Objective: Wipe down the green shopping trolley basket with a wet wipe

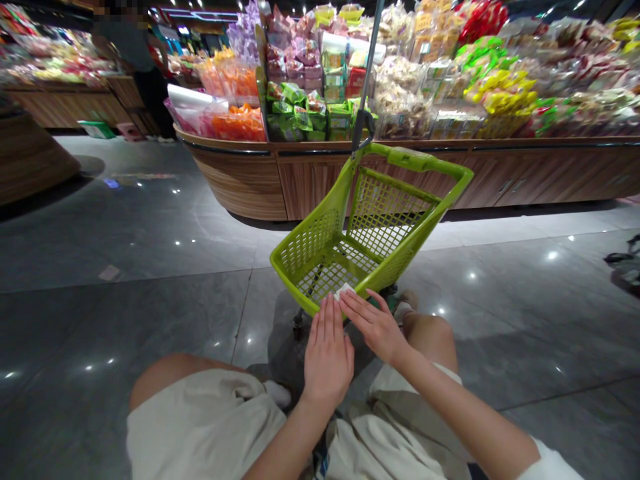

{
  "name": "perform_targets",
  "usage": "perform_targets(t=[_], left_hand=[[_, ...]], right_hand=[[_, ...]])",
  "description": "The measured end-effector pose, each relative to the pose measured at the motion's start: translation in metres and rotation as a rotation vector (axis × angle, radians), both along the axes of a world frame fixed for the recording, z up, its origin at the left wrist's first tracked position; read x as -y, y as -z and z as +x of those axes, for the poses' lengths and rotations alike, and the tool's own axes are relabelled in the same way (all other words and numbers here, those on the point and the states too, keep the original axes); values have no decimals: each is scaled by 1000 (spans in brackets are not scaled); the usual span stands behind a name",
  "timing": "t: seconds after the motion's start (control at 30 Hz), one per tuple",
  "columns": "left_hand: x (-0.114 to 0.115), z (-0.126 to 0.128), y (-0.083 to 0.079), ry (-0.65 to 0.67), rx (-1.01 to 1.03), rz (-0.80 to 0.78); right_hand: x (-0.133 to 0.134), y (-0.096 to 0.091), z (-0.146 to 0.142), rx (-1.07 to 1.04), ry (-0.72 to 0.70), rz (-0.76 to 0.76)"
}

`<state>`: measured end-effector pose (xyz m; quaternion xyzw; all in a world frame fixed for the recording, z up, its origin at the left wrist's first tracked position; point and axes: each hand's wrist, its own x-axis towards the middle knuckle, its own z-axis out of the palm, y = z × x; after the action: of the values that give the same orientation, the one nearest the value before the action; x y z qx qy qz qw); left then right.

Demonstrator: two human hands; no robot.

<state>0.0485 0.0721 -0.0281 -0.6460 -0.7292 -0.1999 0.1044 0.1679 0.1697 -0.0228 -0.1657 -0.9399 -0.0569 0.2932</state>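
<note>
A green plastic shopping cart [295,283] with lattice sides stands in front of my knees, its near rim by my fingertips. My left hand [329,353] lies flat, back up, its straight fingers reaching to the rim. Beside it, my right hand [379,330] has its fingers stretched over a small white tissue [344,291] and presses it at the rim. Fingertips of the two hands almost meet there. Much of the tissue is hidden under the fingers. The visible basket floor is bare lattice.
Behind the cart runs a wood-panelled display counter [320,180] piled with packaged snacks. A grey pole [369,73] rises by the cart's handle. Another person [145,73] stands at the back left, near a curved wooden stand [33,157]. Grey tiled floor [165,307] surrounds the cart.
</note>
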Motion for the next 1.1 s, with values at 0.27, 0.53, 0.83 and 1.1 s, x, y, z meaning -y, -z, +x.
perform_targets(t=[0.27,0.53,0.83,1.1], left_hand=[[1,-2,-2,16,-21,14],[1,0,-1,-1,2,-3],[0,-1,-1,9,-5,3],[1,1,-3,10,16,6]], right_hand=[[-91,-11,49,-47,237,48],[-26,-6,13,-58,47,12],[-51,-11,27,69,46,24],[-85,-18,42,-69,283,-45]])
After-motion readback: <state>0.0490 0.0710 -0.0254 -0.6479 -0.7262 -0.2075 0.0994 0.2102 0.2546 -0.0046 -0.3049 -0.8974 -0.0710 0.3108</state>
